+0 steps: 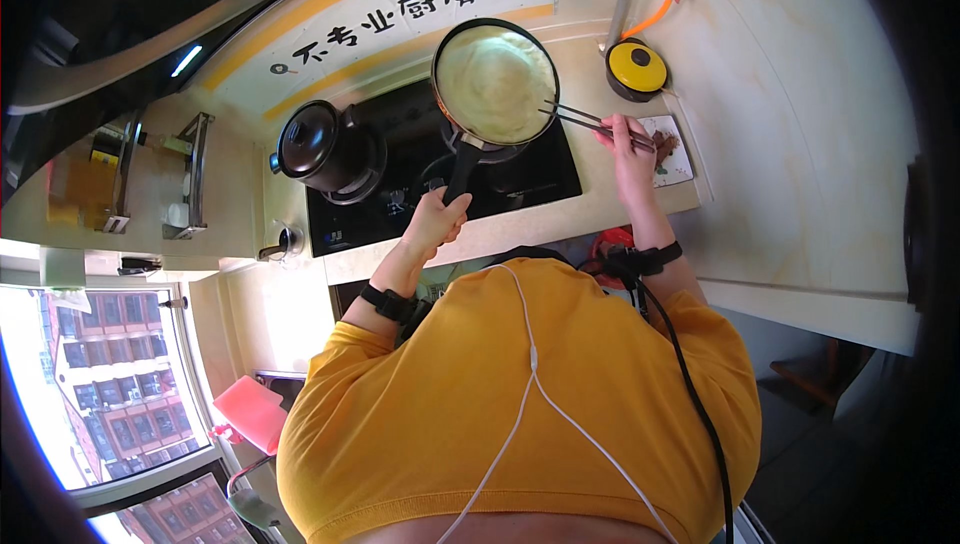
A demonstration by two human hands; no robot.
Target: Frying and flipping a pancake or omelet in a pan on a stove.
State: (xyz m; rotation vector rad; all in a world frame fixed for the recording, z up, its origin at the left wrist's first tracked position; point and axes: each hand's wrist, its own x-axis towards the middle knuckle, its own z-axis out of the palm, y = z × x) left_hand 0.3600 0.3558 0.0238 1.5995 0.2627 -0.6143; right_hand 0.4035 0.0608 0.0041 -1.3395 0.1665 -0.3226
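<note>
My left hand (436,219) grips the black handle (463,169) of a frying pan (556,86). A pale, thin layer that looks like batter or a pancake (495,78) covers the pan's bottom. The pan is over the right burner of a black glass cooktop (555,169), and I cannot tell whether it touches the burner. In my right hand (628,150) is a pair of dark chopsticks (592,120). Their tips reach over the pan's right rim, at the edge of the pale layer.
A dark lidded pot (315,142) occupies the left burner. On the counter at right are a patterned plate (679,169) with brown food and a small pot with a yellow lid (636,69). A glass jar (289,240) stands left of the cooktop. A black cable (694,401) runs from my right wrist.
</note>
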